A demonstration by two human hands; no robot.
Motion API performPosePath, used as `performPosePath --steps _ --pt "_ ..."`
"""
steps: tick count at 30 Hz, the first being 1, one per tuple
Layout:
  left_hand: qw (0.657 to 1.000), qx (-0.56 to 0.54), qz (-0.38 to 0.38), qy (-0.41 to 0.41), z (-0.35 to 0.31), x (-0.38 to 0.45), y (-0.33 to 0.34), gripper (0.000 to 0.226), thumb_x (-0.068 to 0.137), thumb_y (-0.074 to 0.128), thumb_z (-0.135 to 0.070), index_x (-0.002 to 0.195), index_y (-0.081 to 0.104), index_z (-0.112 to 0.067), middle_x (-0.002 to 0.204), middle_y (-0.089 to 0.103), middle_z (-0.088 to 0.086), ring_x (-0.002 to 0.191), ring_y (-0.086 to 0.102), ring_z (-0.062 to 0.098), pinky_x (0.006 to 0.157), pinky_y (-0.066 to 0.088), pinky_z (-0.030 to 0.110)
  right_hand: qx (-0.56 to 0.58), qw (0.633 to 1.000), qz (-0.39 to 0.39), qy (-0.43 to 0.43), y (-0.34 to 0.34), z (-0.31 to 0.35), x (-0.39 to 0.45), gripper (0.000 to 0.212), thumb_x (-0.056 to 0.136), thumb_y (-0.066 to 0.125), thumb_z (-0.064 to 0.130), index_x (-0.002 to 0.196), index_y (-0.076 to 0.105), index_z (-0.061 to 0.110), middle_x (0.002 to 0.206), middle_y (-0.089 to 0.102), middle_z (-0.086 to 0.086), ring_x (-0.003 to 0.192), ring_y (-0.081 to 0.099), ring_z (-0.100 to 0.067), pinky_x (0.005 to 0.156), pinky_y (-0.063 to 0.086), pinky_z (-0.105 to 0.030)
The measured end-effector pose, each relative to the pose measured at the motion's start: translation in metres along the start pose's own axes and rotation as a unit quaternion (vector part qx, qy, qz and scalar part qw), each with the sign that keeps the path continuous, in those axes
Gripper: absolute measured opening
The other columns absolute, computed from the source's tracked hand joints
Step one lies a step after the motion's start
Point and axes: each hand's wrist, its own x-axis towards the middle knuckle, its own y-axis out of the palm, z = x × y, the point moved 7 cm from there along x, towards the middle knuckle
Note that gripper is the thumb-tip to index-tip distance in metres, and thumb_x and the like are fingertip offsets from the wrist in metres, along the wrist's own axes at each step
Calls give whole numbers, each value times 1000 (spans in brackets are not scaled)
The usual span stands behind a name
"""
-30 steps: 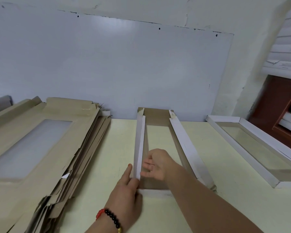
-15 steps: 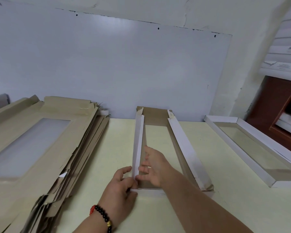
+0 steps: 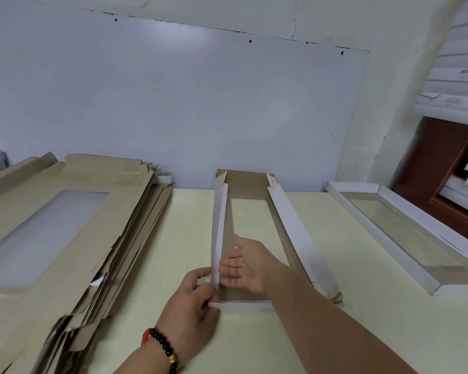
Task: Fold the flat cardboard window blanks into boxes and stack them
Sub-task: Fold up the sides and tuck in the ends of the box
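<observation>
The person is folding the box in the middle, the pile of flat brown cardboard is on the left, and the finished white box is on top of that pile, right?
Not quite. The head view shows the finished white box lying on the table, right of the half-folded box, away from the pile of flat cardboard on the left. The rest is right.
</observation>
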Motion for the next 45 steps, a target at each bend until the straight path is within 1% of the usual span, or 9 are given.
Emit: performPosePath --steps 4,11,19,25,29,33,39,42,45 --pt "1000 9 -1 2 3 0 2 8 75 65 0 75 62 -7 119 49 0 70 51 -16 62 34 1 2 1000 19 8 -2 -4 3 64 100 43 38 144 28 -6 120 57 -20 100 61 -28 82 52 -42" --pt "1000 11 -11 -5 5 1 2 13 73 63 0 72 59 -13 116 55 -1 89 54 -9 71 39 5 28 998 47 18 0 -5 8 74 95 46 49 143 29 -3 116 61 -15 80 57 -19 67 49 -33" --pt "999 -8 -27 -19 4 0 -1 14 71 64 4 70 61 -10 114 57 -5 100 60 2 78 46 11 -155 987 51 -6 11 -17 4 19 90 47 17 82 62 7 67 55 -2 49 43 -13 49 41 -22" --pt "999 -16 -27 -37 7 1 -1 16 73 64 4 74 63 -12 116 54 -3 92 59 4 77 46 15 -544 828 20 -129 18 -4 -11 40 81 50 6 44 45 21 41 42 8 49 35 -14 46 28 -22" --pt "999 -1 -26 -45 5 0 0 13 76 63 3 75 62 -11 112 46 -4 78 59 7 69 47 17 -583 787 59 -194 21 -7 -22 32 86 57 17 57 48 27 55 49 11 58 46 -5 51 35 -16" --pt "998 28 -29 -44 3 0 -1 14 76 63 3 79 64 -11 110 47 -4 65 57 12 62 48 27 -556 766 -15 -323 19 1 -39 14 86 52 15 83 66 18 85 60 7 83 56 -15 75 48 -30" --pt "986 167 16 -20 -11 0 3 21 74 64 -7 90 72 -19 117 54 5 87 63 22 60 52 28 -729 590 -20 -347 19 -7 -48 29 97 36 26 85 60 13 83 40 -4 79 41 -28 69 31 -32" --pt "963 268 28 5 -17 3 0 26 47 83 -7 62 66 -19 96 65 6 71 64 27 40 47 25 -719 590 -31 -365 -3 0 -58 31 95 39 38 79 53 15 90 50 -5 90 48 -26 79 35 -34" --pt "953 300 27 7 -12 8 -8 29 39 84 -7 55 63 -19 93 66 8 77 66 33 46 54 30 -727 588 -34 -352 -52 1 -70 31 89 50 51 109 59 29 113 52 10 114 42 -10 101 25 -29"
